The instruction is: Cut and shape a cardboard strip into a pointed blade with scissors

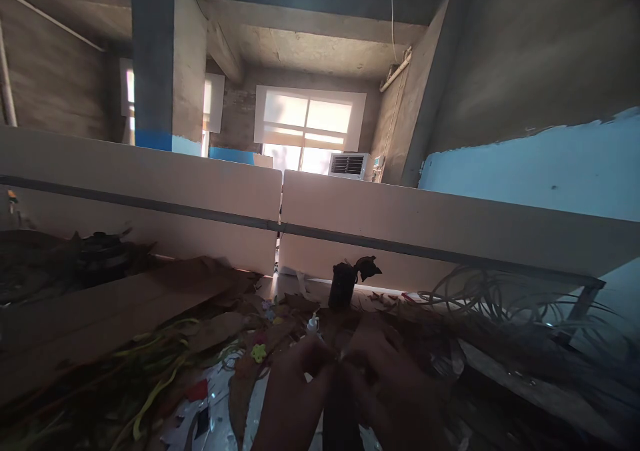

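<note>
In the dim lower middle, my left hand (299, 379) and my right hand (383, 374) come together with their fingertips pinched. Something tiny and pale may be between them, but it is too dark and small to name. Just beyond my left hand stands a small white bottle (313, 324) with a narrow tip. A yellow-green flower-shaped piece (259, 353) lies left of that hand. Farther back, a dark cylindrical holder (343, 285) stands upright with a dark, jagged-edged piece at its top right. Shiny white sheeting (220, 397) spreads below and left of my hands.
Yellow-green strips (159, 392) lie tangled at left, near a red scrap (197, 390). Pale coiled strands (480, 297) heap up at right. A dark round object (103, 257) sits at far left. White partition panels (350, 204) with a grey rail (370, 240) bound the table's back.
</note>
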The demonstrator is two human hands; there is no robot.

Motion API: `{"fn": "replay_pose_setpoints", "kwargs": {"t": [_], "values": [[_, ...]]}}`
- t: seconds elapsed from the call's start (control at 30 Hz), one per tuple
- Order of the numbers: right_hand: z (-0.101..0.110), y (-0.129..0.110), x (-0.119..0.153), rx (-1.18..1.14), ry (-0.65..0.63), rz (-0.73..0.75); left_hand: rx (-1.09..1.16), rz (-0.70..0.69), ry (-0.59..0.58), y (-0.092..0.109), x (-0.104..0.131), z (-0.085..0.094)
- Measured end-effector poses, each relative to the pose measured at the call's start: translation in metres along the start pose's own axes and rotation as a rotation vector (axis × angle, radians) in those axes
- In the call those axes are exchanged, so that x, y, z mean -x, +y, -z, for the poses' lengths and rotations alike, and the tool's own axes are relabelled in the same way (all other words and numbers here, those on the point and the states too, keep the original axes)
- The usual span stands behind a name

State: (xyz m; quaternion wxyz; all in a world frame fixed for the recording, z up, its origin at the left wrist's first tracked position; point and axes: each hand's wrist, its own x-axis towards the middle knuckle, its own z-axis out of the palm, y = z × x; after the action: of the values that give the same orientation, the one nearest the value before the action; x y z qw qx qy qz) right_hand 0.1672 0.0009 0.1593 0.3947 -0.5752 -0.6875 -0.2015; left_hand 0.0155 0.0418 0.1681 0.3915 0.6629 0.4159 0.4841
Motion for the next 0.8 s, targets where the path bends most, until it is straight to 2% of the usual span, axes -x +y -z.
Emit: {"fn": "replay_pose_setpoints", "kwargs": {"t": [0.1,0.27,0.5,0.67,0.8], "values": [[0.003,0.003,-0.001,0.015,-0.056,0.058,0.081,0.007,-0.037,0.001,0.001,0.001],[0.007,0.001,-0.004,0.028,-0.077,0.058,0.088,0.002,-0.066,0.000,0.000,0.002],[0.003,-0.003,-0.005,0.091,-0.061,0.100,0.013,0.009,0.011,0.000,0.001,0.000],[0.002,-0.007,-0.004,0.103,-0.020,0.091,-0.018,-0.008,-0.016,-0.002,0.001,0.001],[0.004,-0.006,-0.005,0.108,-0.015,0.176,0.024,-0.043,-0.068,-0.002,0.000,0.001]]}}
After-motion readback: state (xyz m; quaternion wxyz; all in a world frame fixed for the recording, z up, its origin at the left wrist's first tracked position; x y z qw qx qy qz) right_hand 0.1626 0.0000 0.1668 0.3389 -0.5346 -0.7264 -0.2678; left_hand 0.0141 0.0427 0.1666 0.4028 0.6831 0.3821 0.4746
